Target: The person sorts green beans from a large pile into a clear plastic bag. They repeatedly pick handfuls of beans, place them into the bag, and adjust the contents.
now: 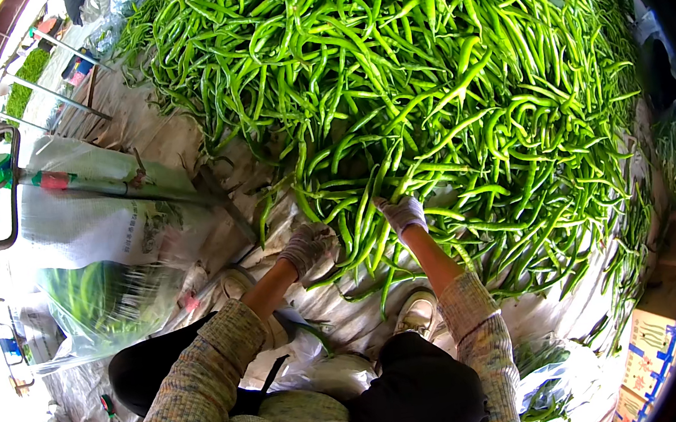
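A large heap of long green chili peppers (400, 97) spreads over a pale sheet (351, 328) in front of me. My left hand (310, 250), in a light knit glove, is at the heap's near edge with its fingers curled. Whether anything is inside it cannot be made out. My right hand (402, 213), gloved the same way, reaches in among the nearest peppers. Its fingertips touch or lie close to a few of them, and its grip is partly hidden. Several loose peppers lie on the sheet between and below my hands.
To the left stands a metal-framed scale or cart (85, 183) beside a clear plastic bag (110, 299) of green produce. A printed carton (651, 356) stands at the lower right, near another bag of peppers (547, 400). My shoes (417, 314) are close to the heap.
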`<state>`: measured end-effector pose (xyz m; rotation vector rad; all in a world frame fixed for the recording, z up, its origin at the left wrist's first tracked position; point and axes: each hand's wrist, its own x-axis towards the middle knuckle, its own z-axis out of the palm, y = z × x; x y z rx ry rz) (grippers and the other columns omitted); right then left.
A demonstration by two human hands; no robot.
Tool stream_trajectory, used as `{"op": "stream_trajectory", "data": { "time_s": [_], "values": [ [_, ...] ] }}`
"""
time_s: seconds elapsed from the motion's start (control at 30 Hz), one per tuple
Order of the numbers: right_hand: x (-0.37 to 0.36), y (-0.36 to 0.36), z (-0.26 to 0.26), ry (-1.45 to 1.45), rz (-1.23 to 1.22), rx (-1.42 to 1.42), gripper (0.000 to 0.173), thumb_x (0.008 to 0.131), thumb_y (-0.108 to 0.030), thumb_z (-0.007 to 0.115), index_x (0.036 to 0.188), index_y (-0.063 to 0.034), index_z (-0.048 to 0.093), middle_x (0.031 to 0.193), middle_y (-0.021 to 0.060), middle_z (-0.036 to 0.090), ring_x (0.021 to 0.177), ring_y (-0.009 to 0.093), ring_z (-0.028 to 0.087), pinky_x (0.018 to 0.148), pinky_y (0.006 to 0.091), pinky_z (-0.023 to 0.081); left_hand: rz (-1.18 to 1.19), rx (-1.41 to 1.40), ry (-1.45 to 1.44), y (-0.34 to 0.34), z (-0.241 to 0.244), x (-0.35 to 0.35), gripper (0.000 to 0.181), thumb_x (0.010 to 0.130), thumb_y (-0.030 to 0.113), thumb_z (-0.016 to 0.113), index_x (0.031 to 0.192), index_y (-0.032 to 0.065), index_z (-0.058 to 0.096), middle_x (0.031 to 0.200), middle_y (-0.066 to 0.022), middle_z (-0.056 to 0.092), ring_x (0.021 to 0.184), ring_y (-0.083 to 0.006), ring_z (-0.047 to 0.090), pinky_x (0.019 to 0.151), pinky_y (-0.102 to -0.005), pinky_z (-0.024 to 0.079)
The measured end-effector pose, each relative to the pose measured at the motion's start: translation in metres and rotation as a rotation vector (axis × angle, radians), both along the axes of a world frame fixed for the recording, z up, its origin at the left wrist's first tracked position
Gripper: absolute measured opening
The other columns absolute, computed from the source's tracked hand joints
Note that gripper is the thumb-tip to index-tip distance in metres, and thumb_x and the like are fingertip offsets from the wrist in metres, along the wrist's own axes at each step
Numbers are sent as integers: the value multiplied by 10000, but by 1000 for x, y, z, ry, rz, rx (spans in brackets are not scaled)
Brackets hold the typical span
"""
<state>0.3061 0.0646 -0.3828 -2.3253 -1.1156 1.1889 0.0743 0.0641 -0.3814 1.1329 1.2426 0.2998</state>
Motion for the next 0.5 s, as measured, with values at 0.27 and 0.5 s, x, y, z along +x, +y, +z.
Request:
{"op": "stream_trajectory", "data": {
  "time_s": [0.27,0.5],
  "values": [
    [-8,5,-23,87,-68,67,522,653,-485,604,977,-76,619,902,147,633,811,258,607,741,353,470,101,-134,-142,-5,3,-2,101,750,57,568,820,-16,569,642,-41,542,527,-138,510,475,-274,414],
    [0,-19,39,718,-232,56,235,699,-2,641,922,-57,594,827,87,631,531,130,524,454,269,430,96,-56,-83,-11,51,-43,148,763,83,587,903,50,623,710,-36,615,544,-120,581,453,-242,445]
  ]
}}
